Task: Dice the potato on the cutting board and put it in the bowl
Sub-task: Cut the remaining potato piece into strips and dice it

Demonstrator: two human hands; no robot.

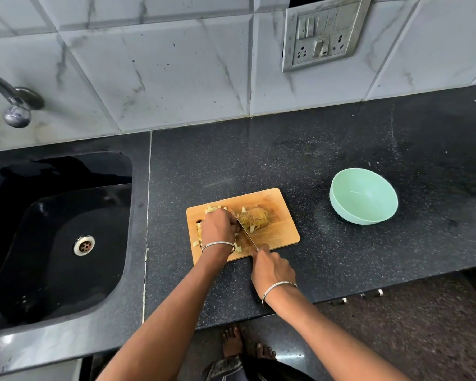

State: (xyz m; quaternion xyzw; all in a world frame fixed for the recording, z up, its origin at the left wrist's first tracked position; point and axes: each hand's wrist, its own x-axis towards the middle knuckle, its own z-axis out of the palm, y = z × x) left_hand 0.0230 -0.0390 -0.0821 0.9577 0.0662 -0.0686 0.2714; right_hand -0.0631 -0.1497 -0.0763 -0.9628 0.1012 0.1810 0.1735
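The potato lies mid-way on the wooden cutting board, already sliced through; the left hand is curled down over its left part, fingertips close against the blade, with small diced pieces scattered round that hand. The right hand grasps the handle of the knife at the board's near edge; the blade runs slantwise between the left hand and the uncovered part of the potato. The green bowl stands on the dark counter, well apart to the right of the board.
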